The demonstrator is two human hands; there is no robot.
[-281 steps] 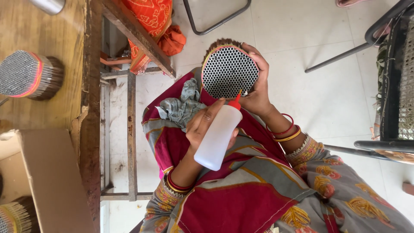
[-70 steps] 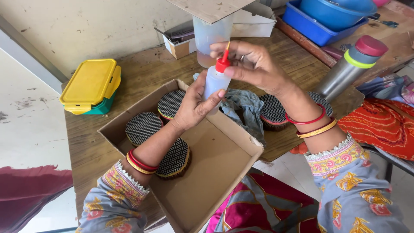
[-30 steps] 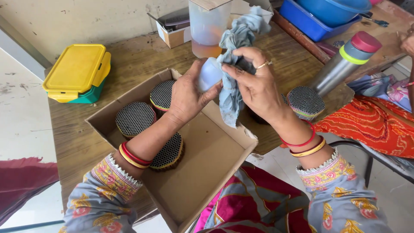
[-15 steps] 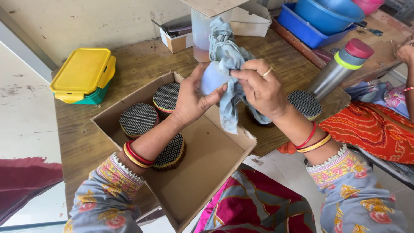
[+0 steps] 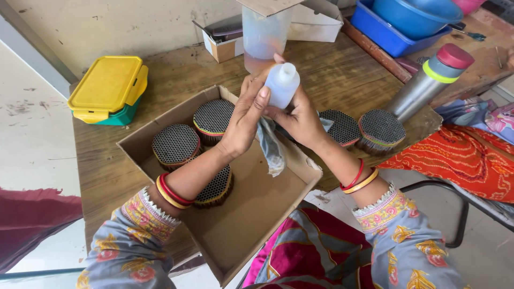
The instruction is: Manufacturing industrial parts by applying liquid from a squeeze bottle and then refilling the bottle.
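Both hands meet at frame centre above the box (image 5: 251, 214): the left hand (image 5: 243, 120) grips the white bottle (image 5: 282, 85) from the left, while the right hand (image 5: 300, 120) holds it from below with a grey cloth (image 5: 270, 150) hanging under it. Round brushes (image 5: 175, 144) sit in the box, a yellow container (image 5: 107, 85) upper left, a steel flask (image 5: 428, 83) upper right.

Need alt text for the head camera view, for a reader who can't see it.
Two hands hold a small white plastic bottle above an open cardboard box; the left hand steadies it, the right hand also grips a grey cloth. Three round mesh-topped brushes sit in the box on a wooden table.
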